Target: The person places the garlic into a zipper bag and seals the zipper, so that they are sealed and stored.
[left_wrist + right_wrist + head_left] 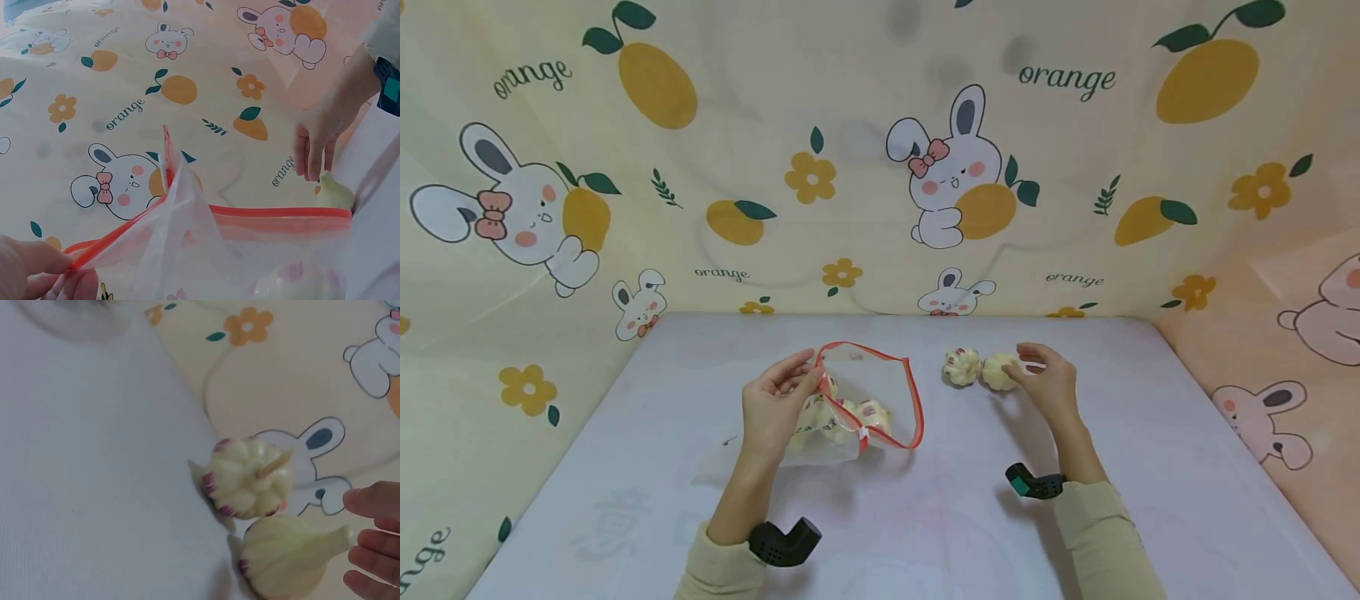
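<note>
My left hand (775,404) pinches the red-edged rim of a clear zip bag (137,250) between thumb and fingers, and the mouth of the bag gapes. Inside the bag lie several garlic bulbs (872,414), pale with purple marks. Two more garlic bulbs sit side by side on the table to the right of the bag: a left one (962,367) and a right one (997,373). My right hand (1051,387) is at the right bulb. In the right wrist view its fingertips (357,556) are spread close to that bulb's stem, not closed round it.
The white table (940,533) runs back to a patterned cloth backdrop (865,108) with rabbits and oranges, which also hangs at both sides. A black wrist camera (785,542) is on the left wrist, another black camera (1033,482) on the right.
</note>
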A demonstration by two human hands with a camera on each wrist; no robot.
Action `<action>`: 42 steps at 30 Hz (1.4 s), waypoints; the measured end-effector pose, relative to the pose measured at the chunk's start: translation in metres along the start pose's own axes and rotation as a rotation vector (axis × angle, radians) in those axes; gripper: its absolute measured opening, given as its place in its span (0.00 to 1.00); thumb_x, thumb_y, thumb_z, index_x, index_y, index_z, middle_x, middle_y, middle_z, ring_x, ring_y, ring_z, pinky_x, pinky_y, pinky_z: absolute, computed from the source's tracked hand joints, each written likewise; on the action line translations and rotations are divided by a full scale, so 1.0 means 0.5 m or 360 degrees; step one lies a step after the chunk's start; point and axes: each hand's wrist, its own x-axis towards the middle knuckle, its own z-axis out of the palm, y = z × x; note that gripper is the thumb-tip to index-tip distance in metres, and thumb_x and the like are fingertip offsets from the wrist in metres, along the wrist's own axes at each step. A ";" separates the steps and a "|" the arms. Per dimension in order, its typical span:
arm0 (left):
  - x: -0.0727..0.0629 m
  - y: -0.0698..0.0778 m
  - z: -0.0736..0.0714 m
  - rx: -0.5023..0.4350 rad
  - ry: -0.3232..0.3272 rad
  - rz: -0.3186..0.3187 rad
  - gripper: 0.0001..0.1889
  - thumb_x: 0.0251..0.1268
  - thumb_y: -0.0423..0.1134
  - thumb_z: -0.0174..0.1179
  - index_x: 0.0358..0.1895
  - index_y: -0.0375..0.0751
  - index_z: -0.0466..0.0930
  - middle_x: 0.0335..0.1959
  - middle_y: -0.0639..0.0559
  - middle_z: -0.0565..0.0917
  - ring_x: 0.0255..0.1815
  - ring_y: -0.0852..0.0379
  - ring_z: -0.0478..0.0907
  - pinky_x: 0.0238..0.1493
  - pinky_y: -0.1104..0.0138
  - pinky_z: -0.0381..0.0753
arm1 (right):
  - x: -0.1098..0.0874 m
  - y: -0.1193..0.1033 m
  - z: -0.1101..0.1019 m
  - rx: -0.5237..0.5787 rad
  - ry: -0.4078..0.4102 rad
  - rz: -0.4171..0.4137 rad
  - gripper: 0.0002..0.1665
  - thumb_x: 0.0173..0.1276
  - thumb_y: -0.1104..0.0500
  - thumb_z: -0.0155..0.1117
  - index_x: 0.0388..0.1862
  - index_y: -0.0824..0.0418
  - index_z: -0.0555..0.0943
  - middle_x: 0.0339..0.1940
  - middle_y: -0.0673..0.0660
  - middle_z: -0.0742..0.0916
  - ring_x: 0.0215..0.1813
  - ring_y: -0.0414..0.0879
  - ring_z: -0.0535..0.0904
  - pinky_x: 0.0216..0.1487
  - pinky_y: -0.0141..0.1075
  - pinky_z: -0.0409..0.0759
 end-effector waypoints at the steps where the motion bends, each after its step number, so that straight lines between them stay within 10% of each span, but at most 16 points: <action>1: 0.000 0.000 0.000 -0.0001 0.0001 0.0001 0.18 0.64 0.33 0.62 0.56 0.33 0.79 0.35 0.56 0.83 0.32 0.70 0.81 0.39 0.78 0.85 | 0.001 0.003 0.001 -0.0008 -0.0009 0.0011 0.23 0.59 0.67 0.69 0.53 0.74 0.78 0.53 0.73 0.84 0.56 0.63 0.81 0.58 0.52 0.81; 42: 0.002 -0.005 0.002 -0.0001 0.0004 0.0028 0.19 0.63 0.34 0.63 0.56 0.32 0.79 0.34 0.57 0.82 0.33 0.70 0.81 0.39 0.78 0.85 | 0.019 0.066 0.026 -0.0026 -0.0381 0.0296 0.39 0.62 0.63 0.68 0.69 0.72 0.64 0.67 0.75 0.73 0.67 0.66 0.72 0.67 0.52 0.76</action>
